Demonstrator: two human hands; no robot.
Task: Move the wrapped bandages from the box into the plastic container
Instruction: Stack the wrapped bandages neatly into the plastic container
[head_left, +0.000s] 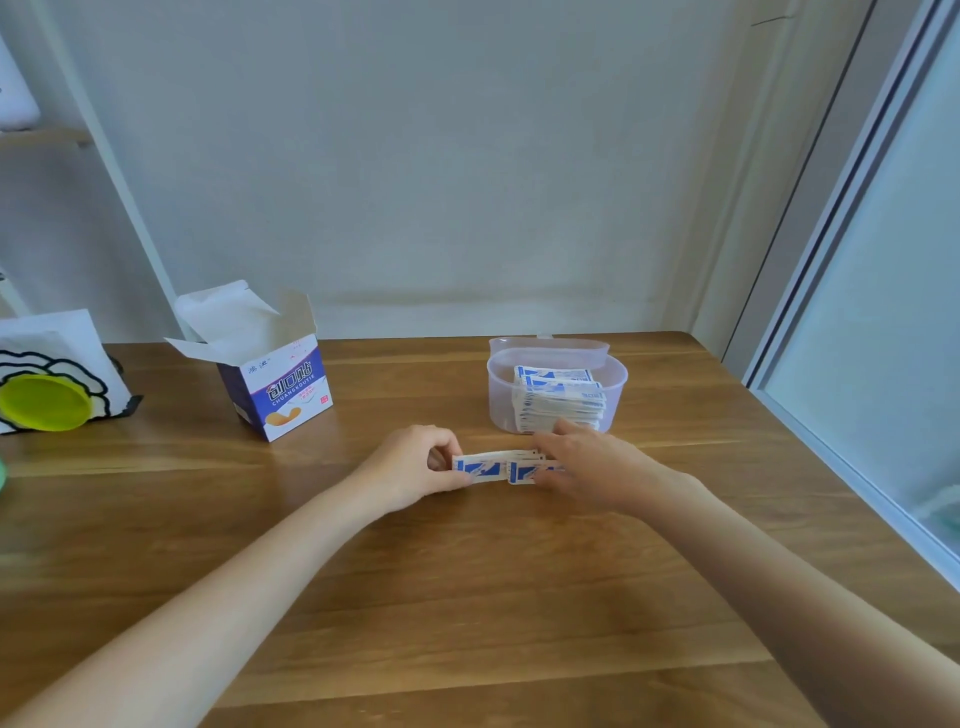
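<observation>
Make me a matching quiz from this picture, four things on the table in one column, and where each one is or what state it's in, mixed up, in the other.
Things:
1. bandage box
2. plastic container
3. small bandage stack
4. yellow-green disc

States:
A. held between both hands
B. far left edge of the table
C. flaps open, standing left of the hands
D. already holds wrapped bandages

Pairs: 1-C, 2-D, 3-A, 4-B
</observation>
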